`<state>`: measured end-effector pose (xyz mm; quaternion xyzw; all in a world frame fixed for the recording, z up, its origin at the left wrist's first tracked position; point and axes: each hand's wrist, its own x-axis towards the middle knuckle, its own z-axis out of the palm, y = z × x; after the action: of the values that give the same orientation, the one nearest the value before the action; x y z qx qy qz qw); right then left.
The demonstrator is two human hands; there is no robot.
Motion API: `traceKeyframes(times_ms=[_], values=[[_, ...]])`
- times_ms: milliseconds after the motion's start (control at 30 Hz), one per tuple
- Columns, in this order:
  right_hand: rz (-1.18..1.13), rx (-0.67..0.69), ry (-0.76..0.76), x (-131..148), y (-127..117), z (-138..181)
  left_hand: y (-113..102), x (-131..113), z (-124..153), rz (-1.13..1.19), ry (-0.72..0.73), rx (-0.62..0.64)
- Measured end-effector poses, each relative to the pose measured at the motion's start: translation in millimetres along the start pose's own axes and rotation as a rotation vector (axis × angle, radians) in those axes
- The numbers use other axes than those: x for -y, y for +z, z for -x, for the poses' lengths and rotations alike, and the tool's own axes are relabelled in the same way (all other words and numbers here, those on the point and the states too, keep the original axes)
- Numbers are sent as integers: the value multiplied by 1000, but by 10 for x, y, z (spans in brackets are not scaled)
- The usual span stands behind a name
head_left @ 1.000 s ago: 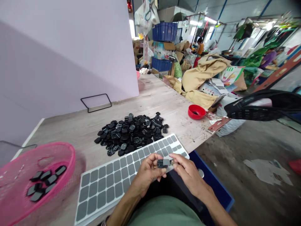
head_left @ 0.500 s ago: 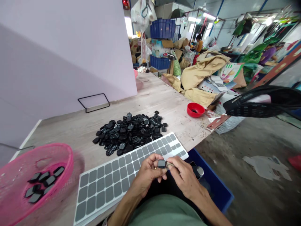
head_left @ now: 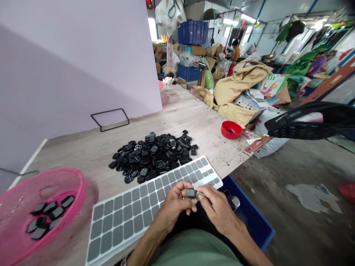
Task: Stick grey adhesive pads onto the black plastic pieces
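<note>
Between the thumb and fingers of my left hand (head_left: 174, 205) is a small black plastic piece (head_left: 190, 193) with a grey top face. My right hand (head_left: 216, 207) pinches something small and thin at the piece's right edge; what it is cannot be made out. Both hands are above the near edge of a white sheet of grey stickers (head_left: 133, 210), which lies slantwise on the table (head_left: 205, 129). Beyond the sheet is a heap of black plastic pieces (head_left: 155, 153). A pink basket (head_left: 80, 188) on the left contains several black pieces with grey faces.
A red bowl (head_left: 231, 130) stands near the table's right edge. Below that edge is a blue crate (head_left: 255, 218). A black wire frame (head_left: 110, 120) leans by the pale partition (head_left: 83, 59). Sacks (head_left: 235, 85) and cardboard lie beyond; other people are in the background.
Both hands keep nearly the same pose around the black plastic piece. The camera view has shifted very slightly; nothing was taken up or let go.
</note>
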<state>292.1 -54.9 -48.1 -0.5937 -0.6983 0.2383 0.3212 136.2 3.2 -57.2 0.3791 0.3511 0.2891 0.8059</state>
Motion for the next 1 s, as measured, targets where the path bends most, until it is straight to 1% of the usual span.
traceKeyframes(times_ms=[100,300,633,800,1000], values=[[13,37,-17,-3,-19,-19,-9,1,0,-5,-5,-4],[64,97,4,7,-68,-56,-34,-10,7,-6,-3,11],[5,105,20,-10,-109,-87,-57,10,-15,68,2,62],[12,115,9,-16,-73,-84,-75,25,-23,22,27,7],[120,149,-15,-7,-67,-95,-79,34,-41,-47,39,-39]])
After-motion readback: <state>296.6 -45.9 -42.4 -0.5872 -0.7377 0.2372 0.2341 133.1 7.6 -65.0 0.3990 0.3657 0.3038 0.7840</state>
